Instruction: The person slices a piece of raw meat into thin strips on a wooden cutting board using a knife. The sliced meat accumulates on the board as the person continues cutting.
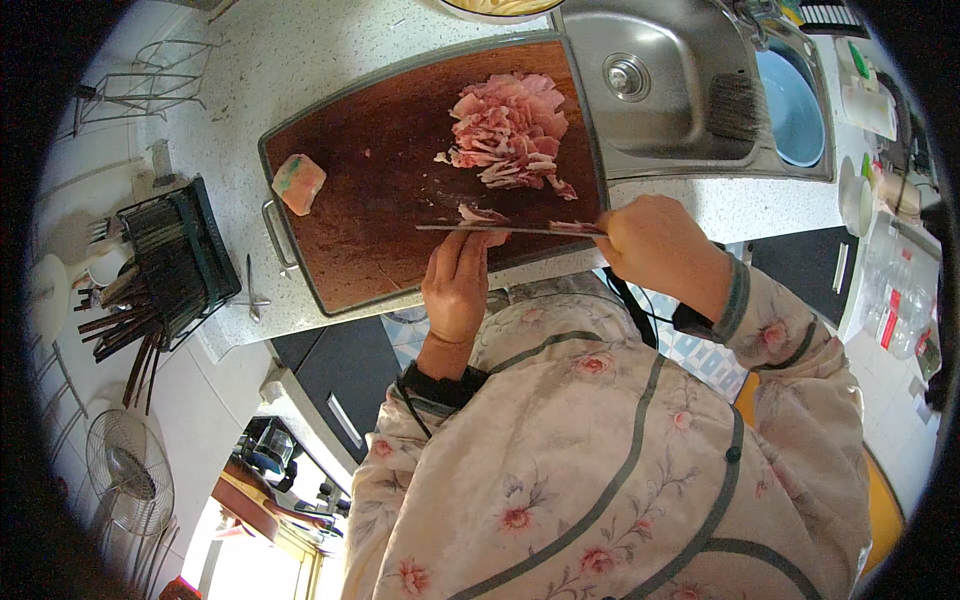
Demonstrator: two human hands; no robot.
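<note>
My right hand (660, 240) grips a kitchen knife (517, 230), whose blade I see nearly edge-on above a dark wooden cutting board (360, 225). Beside the blade, my left hand (456, 289) rests its fingertips on a piece of raw meat (496, 238), mostly hidden by the fingers. A cut slice (481, 214) lies just past the blade, and another bit of meat (574, 226) is near the knife's handle end. Farther up the board sits a heap of sliced raw meat (514, 127). At its left end lies a separate meat chunk (300, 184) with a green mark.
A steel sink (675, 142) adjoins the board's right side, with a blue basin (795, 112) beyond. At the top edge stands a bowl (499, 11) of pale strips. Left are a black utensil rack (180, 255) with chopsticks and a metal utensil (253, 300) on the speckled counter (225, 150).
</note>
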